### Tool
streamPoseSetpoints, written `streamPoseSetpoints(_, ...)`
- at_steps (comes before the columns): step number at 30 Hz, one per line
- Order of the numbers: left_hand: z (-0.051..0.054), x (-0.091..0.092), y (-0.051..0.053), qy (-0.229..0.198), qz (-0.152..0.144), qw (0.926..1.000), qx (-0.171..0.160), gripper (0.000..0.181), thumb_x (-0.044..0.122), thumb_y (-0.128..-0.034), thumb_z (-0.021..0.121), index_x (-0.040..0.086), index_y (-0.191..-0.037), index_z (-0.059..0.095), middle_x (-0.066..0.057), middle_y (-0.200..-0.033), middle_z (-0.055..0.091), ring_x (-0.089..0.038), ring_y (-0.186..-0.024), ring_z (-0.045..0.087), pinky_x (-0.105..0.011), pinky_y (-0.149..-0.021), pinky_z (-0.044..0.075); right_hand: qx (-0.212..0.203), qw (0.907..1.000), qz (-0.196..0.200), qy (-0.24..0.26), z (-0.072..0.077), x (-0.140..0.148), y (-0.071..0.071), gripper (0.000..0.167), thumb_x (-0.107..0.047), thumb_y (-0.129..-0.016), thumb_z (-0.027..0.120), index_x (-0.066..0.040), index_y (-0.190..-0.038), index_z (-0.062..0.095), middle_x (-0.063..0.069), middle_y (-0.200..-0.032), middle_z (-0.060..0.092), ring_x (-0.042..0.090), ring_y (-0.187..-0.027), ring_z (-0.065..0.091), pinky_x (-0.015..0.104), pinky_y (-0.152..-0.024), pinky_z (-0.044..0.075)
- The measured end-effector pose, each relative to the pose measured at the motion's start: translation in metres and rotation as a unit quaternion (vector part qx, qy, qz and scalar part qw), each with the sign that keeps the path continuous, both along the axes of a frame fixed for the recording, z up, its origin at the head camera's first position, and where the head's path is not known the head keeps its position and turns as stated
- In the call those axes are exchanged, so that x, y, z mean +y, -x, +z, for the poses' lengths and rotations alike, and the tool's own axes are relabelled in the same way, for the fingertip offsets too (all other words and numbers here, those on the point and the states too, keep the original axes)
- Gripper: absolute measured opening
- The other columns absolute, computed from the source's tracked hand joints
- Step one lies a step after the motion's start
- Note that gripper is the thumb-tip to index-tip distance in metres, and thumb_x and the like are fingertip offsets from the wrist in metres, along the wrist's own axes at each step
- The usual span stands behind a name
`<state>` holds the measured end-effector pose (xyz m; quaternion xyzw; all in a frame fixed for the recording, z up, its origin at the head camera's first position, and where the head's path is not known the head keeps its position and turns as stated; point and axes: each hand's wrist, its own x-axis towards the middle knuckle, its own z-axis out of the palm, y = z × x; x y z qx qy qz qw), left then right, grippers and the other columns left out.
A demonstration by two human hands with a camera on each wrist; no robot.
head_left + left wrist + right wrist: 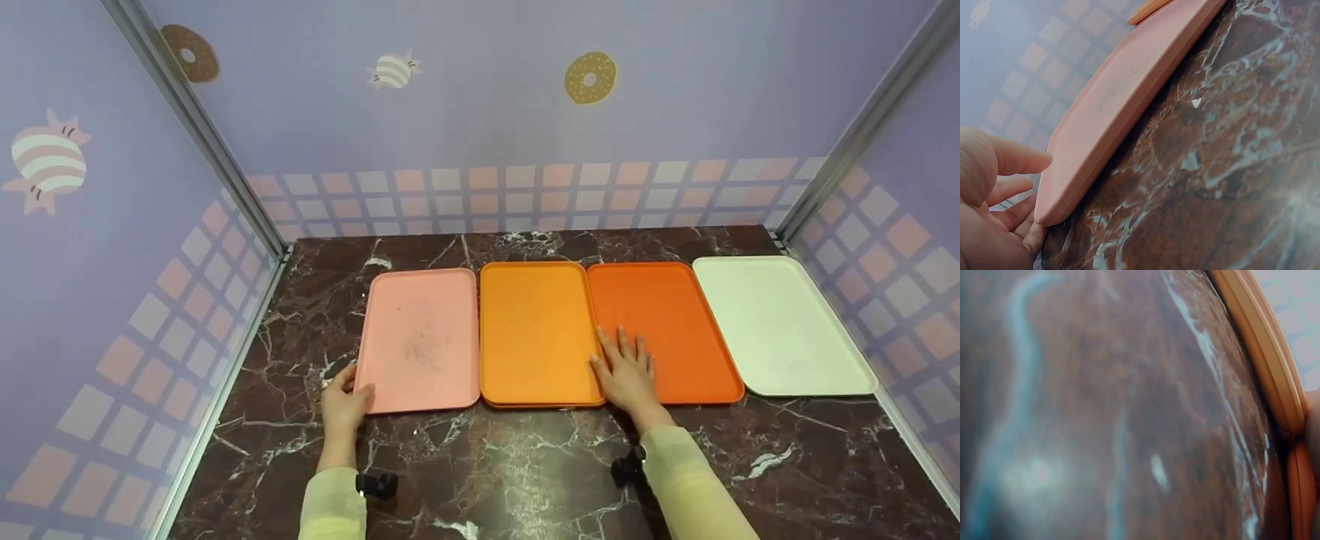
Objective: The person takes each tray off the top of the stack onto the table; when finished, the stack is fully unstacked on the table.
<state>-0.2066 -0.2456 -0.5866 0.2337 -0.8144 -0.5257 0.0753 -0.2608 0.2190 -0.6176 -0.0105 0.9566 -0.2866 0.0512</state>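
Observation:
Four rectangular trays lie side by side: pink (420, 337), yellow-orange (536, 330), red-orange (660, 322) and pale green (780, 330). My left hand (346, 401) holds the pink tray's near left corner; its thumb lies over the rim, the other fingers along the outer side. In the left wrist view, the left hand (994, 197) is at the end of the pink tray (1095, 124). With fingers spread, my right hand (630, 375) rests on the red-orange tray's left part, thumb by the yellow-orange rim. The right wrist view shows mostly tabletop, with the yellow-orange tray's edge (1266, 354).
The trays stand on a dark marbled table (510, 472). A second rim line shows under the yellow-orange tray's near edge. Purple panels with a checked band (484, 199) enclose the back and both sides. Black wrist cameras (377, 485) are strapped to the forearms.

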Motion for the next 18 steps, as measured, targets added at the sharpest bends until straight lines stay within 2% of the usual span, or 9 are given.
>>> streamPoseSetpoints(7, -0.001, 0.004, -0.001, -0.036, 0.025, 0.9983, 0.04, 0.058, 0.0, -0.0959, 0.061, -0.009, -0.15, 0.044, -0.034, -0.143, 0.054, -0.044, -0.129, 0.054, -0.048, -0.104, 0.052, 0.007, 1.0, -0.002, -0.003, 0.0, 0.0, 0.0, 0.063, -0.045, -0.11, 0.042, -0.029, -0.166, 0.019, 0.016, -0.174, 0.003, 0.049, -0.158, -0.008, 0.074, -0.123, -0.005)
streamPoseSetpoints(11, -0.002, 0.01, -0.002, -0.045, 0.05, 0.9956, 0.066, 0.057, -0.002, -0.0967, 0.061, -0.007, -0.151, 0.044, -0.032, -0.14, 0.056, -0.043, -0.127, 0.055, -0.045, -0.104, 0.051, 0.006, 1.0, -0.002, -0.007, -0.001, 0.0, 0.0, 0.063, -0.045, -0.11, 0.041, -0.029, -0.166, 0.02, 0.016, -0.174, 0.003, 0.048, -0.158, -0.008, 0.075, -0.123, -0.005)
streamPoseSetpoints(14, -0.002, 0.014, -0.001, -0.043, 0.064, 0.9929, 0.091, 0.055, -0.003, -0.096, 0.062, -0.008, -0.149, 0.047, -0.032, -0.136, 0.058, -0.043, -0.125, 0.057, -0.049, -0.107, 0.05, 0.006, 0.9999, -0.002, -0.008, -0.001, -0.001, 0.0, 0.063, -0.045, -0.11, 0.041, -0.029, -0.166, 0.02, 0.016, -0.174, 0.004, 0.048, -0.158, -0.008, 0.074, -0.123, -0.004)
streamPoseSetpoints(18, 0.0, 0.021, 0.0, -0.05, 0.057, 0.9903, 0.116, 0.054, -0.004, -0.0951, 0.063, -0.008, -0.147, 0.049, -0.033, -0.134, 0.061, -0.044, -0.126, 0.058, -0.052, -0.112, 0.048, 0.007, 0.9999, -0.002, -0.008, -0.001, -0.001, -0.001, 0.063, -0.045, -0.109, 0.042, -0.029, -0.166, 0.02, 0.016, -0.174, 0.004, 0.048, -0.158, -0.007, 0.074, -0.124, -0.005)
